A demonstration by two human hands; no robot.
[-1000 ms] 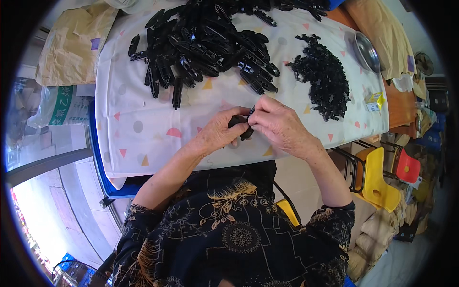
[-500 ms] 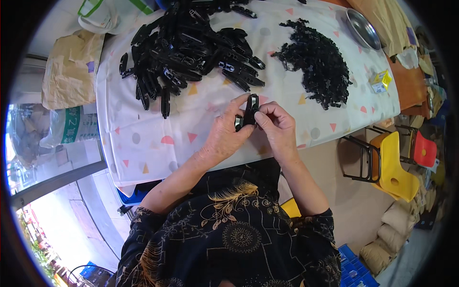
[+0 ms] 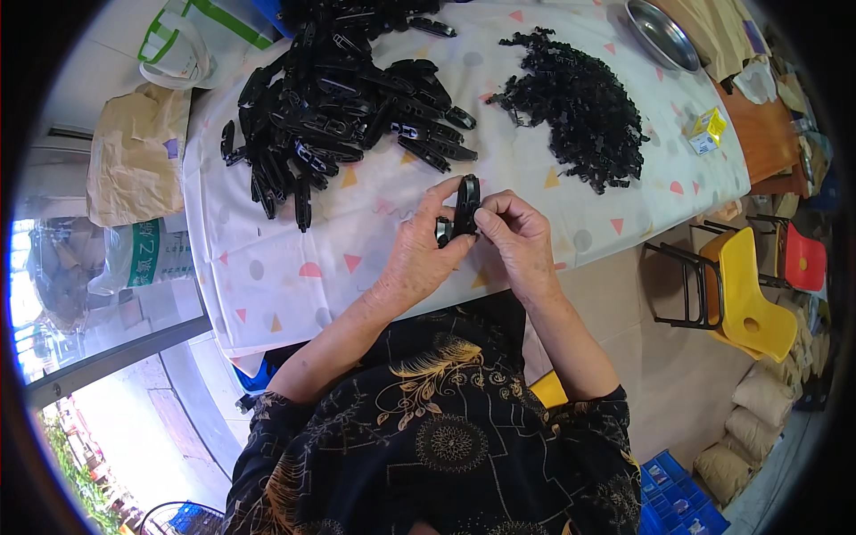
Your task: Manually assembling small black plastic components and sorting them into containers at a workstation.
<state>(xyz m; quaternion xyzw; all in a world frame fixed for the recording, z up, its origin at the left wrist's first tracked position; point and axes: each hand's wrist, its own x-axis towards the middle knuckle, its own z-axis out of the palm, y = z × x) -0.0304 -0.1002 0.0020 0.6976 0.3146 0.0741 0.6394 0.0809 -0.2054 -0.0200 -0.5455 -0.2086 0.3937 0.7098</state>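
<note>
My left hand (image 3: 419, 250) is closed round an elongated, glossy black plastic part (image 3: 466, 201), which stands upright between its fingers. A second shiny black piece (image 3: 442, 232) shows in the same hand, partly covered by the fingers. With thumb and forefinger together, my right hand (image 3: 517, 234) pinches at the right side of the upright part. Any small piece under that thumb is hidden. Beyond my hands, to the left, lies a big heap of similar long black parts (image 3: 330, 111). Farther right is a pile of small black plastic pieces (image 3: 588, 116).
A patterned white cloth (image 3: 294, 299) covers the table. A round metal dish (image 3: 662, 36) and a small yellow box (image 3: 705, 132) lie on the right. Brown paper (image 3: 134, 160) and a white-green bucket (image 3: 178, 62) are at left. A yellow chair (image 3: 749, 294) stands off the right edge.
The table and everything on it have shifted slightly in the picture as the view turned. Both hands keep nearly the same hold on the black part.
</note>
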